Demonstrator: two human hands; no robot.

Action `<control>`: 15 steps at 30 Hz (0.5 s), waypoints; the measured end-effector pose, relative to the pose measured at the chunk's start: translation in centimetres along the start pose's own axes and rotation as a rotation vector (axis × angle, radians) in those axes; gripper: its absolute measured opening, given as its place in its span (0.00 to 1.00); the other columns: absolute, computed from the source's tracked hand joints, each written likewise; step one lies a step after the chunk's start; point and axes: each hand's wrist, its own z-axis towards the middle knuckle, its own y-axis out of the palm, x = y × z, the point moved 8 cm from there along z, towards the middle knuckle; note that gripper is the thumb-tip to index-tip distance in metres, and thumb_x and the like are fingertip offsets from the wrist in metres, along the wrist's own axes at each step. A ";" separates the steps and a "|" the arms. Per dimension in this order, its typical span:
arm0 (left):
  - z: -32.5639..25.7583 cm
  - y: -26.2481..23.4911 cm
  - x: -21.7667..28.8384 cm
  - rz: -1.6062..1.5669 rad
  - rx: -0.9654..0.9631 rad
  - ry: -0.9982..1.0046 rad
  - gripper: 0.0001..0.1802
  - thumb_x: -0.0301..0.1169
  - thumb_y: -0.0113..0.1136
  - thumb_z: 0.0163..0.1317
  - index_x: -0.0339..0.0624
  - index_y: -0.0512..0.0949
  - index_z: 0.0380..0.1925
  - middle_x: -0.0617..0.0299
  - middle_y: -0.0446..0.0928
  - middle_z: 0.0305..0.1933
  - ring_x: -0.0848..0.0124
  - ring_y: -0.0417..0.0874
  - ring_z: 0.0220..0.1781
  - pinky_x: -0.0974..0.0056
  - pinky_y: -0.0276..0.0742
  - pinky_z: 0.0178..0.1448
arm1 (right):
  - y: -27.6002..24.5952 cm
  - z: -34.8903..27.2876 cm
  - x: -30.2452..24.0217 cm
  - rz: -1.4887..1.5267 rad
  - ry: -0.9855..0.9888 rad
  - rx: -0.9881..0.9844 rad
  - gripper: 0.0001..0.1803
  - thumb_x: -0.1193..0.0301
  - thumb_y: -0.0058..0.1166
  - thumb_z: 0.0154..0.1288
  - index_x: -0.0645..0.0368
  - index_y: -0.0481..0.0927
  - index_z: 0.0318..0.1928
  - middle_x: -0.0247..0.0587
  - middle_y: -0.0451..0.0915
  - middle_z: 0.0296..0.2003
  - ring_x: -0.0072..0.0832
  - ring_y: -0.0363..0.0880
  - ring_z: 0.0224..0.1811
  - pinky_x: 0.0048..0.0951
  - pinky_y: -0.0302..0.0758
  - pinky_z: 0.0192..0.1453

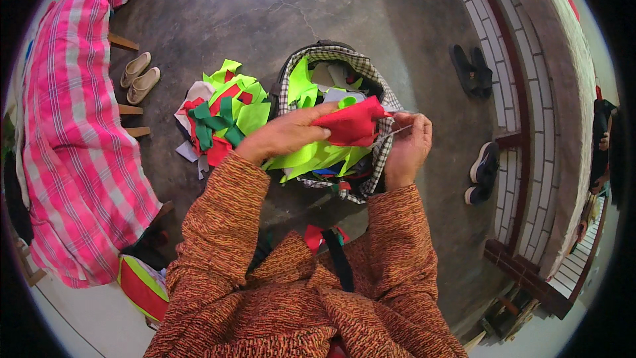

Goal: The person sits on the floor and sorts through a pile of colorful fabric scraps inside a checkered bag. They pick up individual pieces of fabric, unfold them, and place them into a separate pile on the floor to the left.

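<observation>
My left hand [288, 134] grips a red cloth piece [354, 123] by its left side, the thumb lying over it. At the cloth's right edge, my right hand [409, 146] is closed on small scissors [396, 130]; two thin, pale blades spread toward the cloth, and the handles are hidden by my fingers. Both hands are above an open bag [379, 74] with a black-and-white checked lining. Inside it, neon yellow-green cloth [318, 159] and grey scraps show under the red piece.
A pile of green, red and yellow-green scraps [225, 109] lies on the floor left of the bag. Beige shoes [142, 86] stand beside a pink plaid cloth [79, 126] draped over furniture. Black slippers [472, 71] and dark shoes [483, 172] sit by the brick-patterned base [510, 106] at right.
</observation>
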 end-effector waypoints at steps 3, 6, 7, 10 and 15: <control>-1.1 -2.4 0.4 -0.282 0.039 -0.046 0.28 0.27 0.50 0.59 0.34 0.64 0.61 0.59 0.72 0.57 0.69 0.70 0.59 0.67 0.60 0.65 | -0.8 0.1 -0.3 -0.125 0.041 0.063 0.11 0.65 0.44 0.71 0.57 0.72 0.32 0.33 0.78 0.30 0.20 0.74 0.32 0.23 0.70 0.40; -2.0 -3.7 0.5 -0.618 0.160 -0.117 0.23 0.29 0.53 0.59 0.34 0.70 0.55 0.60 0.77 0.50 0.71 0.76 0.52 0.67 0.68 0.58 | -0.5 0.4 1.3 -0.431 0.122 -0.106 0.11 0.63 0.47 0.68 0.59 0.75 0.36 0.32 0.80 0.33 0.23 0.76 0.34 0.24 0.70 0.43; -2.2 -3.7 0.8 -0.726 0.202 -0.120 0.22 0.30 0.53 0.59 0.35 0.72 0.54 0.60 0.77 0.49 0.70 0.77 0.50 0.66 0.70 0.56 | 0.3 0.2 1.9 -0.618 0.091 -0.235 0.12 0.63 0.48 0.68 0.60 0.76 0.38 0.32 0.80 0.34 0.24 0.77 0.36 0.24 0.70 0.45; -2.3 -3.9 0.1 -0.894 0.285 -0.121 0.19 0.34 0.52 0.62 0.35 0.74 0.50 0.55 0.78 0.49 0.67 0.80 0.46 0.64 0.75 0.51 | 1.9 -1.1 2.7 -0.825 0.111 -0.327 0.21 0.58 0.45 0.69 0.63 0.75 0.50 0.38 0.80 0.43 0.27 0.76 0.45 0.25 0.68 0.54; -1.9 -2.1 -0.3 -1.273 0.239 -0.140 0.24 0.40 0.48 0.66 0.36 0.68 0.56 0.48 0.76 0.52 0.60 0.80 0.50 0.57 0.77 0.54 | 5.0 -3.1 2.7 0.137 0.525 -0.458 0.35 0.46 0.35 0.70 0.67 0.66 0.60 0.45 0.71 0.56 0.32 0.69 0.59 0.32 0.64 0.63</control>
